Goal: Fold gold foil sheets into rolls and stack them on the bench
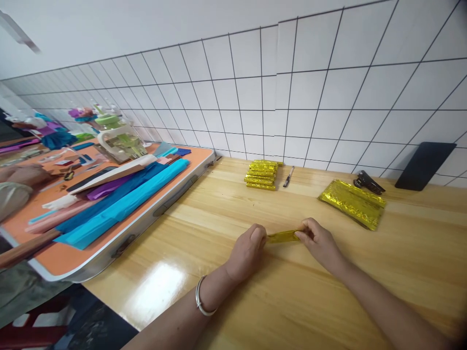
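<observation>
Between my two hands a narrow folded strip of gold foil [282, 236] is stretched just over the wooden table. My left hand [248, 250], with a silver bangle at its wrist, is closed round the strip's left end. At the other end my right hand [319, 243] pinches the foil between thumb and fingers. Beyond them lies a stack of rolled gold foil pieces [261, 175]. To the right, flat gold foil sheets [353, 204] rest in a pile. The ends of the strip are hidden in my fingers.
A dark stapler [368, 182] and a black phone-like slab [425, 166] stand near the tiled wall. A small pen-like cutter [289, 177] lies beside the rolls. On the left, an orange folding table [78, 260] bears coloured crepe paper [127, 206] and a green-lidded jug [116, 136]; another person's hand [25, 177] is there.
</observation>
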`<action>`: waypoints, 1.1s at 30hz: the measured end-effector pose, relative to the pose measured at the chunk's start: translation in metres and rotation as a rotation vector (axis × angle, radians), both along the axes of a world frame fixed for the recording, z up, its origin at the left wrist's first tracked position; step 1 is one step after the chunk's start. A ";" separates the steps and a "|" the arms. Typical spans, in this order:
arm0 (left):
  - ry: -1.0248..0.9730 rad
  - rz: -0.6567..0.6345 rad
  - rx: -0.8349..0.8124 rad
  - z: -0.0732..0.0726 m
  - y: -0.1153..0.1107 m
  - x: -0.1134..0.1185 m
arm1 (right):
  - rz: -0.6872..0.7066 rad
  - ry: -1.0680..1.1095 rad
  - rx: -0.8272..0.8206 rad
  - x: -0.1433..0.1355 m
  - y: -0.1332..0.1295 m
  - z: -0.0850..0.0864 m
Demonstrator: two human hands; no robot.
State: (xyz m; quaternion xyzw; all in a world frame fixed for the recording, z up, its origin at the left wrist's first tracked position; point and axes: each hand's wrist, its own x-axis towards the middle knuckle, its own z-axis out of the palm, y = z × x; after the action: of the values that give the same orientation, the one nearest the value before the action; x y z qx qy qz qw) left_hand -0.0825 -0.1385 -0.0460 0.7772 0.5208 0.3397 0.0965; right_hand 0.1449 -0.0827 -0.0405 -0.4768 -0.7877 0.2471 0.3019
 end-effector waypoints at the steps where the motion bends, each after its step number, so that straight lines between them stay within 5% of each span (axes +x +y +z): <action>1: -0.073 -0.028 0.053 0.003 -0.001 -0.002 | -0.010 0.065 -0.010 0.000 -0.003 0.005; 6: -0.305 -0.051 0.264 0.015 -0.007 -0.010 | 0.112 0.237 0.001 -0.002 -0.015 0.031; 12: -0.347 -0.145 0.371 0.020 -0.009 -0.017 | 0.153 0.325 -0.132 -0.005 -0.021 0.056; 20: -0.356 -0.196 0.358 0.027 -0.007 -0.020 | 0.210 0.323 -0.068 -0.005 -0.024 0.060; 26: -0.480 -0.060 0.041 0.029 -0.006 -0.018 | 0.240 0.319 0.106 0.002 -0.023 0.050; 33: -0.893 -0.024 -0.452 0.030 -0.001 -0.016 | 0.248 0.278 0.158 0.004 -0.016 0.036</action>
State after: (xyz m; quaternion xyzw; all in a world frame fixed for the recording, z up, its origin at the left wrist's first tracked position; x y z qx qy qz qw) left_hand -0.0982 -0.1398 -0.0161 0.5214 0.4803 0.5168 0.4800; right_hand 0.1490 -0.0985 -0.0045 -0.3123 -0.8081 0.2831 0.4114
